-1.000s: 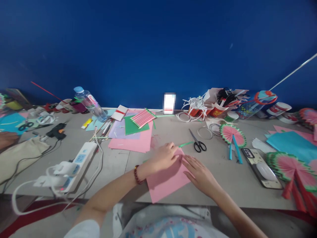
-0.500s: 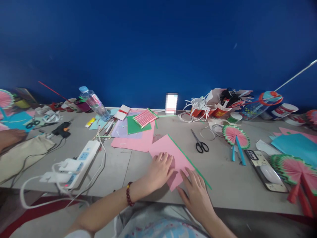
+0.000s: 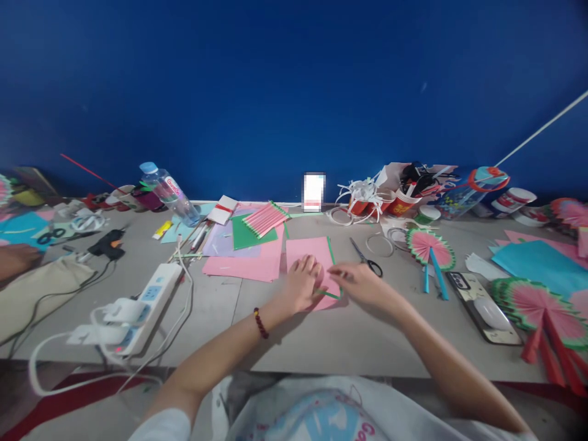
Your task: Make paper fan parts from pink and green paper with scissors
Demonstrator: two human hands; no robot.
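A pink sheet of paper (image 3: 303, 248) lies on the table in front of me, with a narrow green strip (image 3: 331, 250) along its right edge. Near the lower edge, the strip's end bends leftward across the pink. My left hand (image 3: 303, 283) rests open on the sheet, fingers spread and pressing it down. Over the right edge is my right hand (image 3: 361, 283), thumb and fingers drawn together in a pinch; what lies between the fingertips is hidden. Black-handled scissors (image 3: 374, 267) lie just beyond the right hand.
Pink, purple and green papers (image 3: 243, 266) with a pleated pink piece (image 3: 265, 219) lie behind left. A power strip (image 3: 151, 306) with cables is left; paper fans (image 3: 432, 248) and a phone (image 3: 482, 309) are right. Another person's hand (image 3: 18, 262) is far left.
The pink sheet has turned from slanted to nearly straight. The strip's lower end, formerly straight past the corner, now bends across the sheet. My right hand has moved up and closed into a pinch.
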